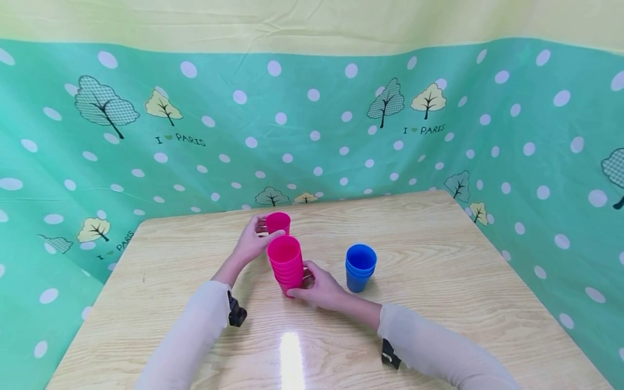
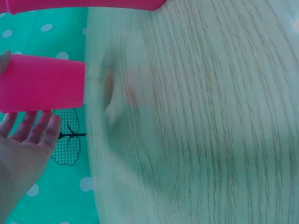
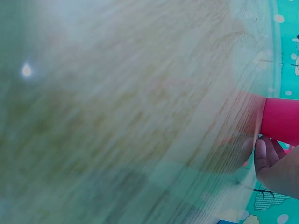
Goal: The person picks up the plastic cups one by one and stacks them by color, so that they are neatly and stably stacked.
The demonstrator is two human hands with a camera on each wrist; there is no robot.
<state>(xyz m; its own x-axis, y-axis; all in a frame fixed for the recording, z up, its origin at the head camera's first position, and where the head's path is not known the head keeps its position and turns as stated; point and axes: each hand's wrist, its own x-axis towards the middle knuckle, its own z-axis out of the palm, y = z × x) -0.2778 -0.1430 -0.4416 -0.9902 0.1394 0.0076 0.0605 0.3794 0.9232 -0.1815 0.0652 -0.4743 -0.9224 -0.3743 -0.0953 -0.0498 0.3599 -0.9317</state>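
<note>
A single pink cup (image 1: 278, 222) is held in my left hand (image 1: 252, 239), behind and slightly left of a stack of pink cups (image 1: 286, 268). In the left wrist view the thumb is on one side of that pink cup (image 2: 44, 84) and the fingers (image 2: 39, 128) are on the other. My right hand (image 1: 322, 287) grips the stack low down, its thumb at the front near the base. The right wrist view shows the pink stack (image 3: 282, 119) at the right edge with the right fingers (image 3: 262, 151) against its side.
A short stack of blue cups (image 1: 359, 271) stands upright on the wooden table (image 1: 439, 314), right of the right hand. Behind the table hangs a green dotted curtain (image 1: 312, 146), which also runs along both sides. A bright light reflection lies on the front of the tabletop.
</note>
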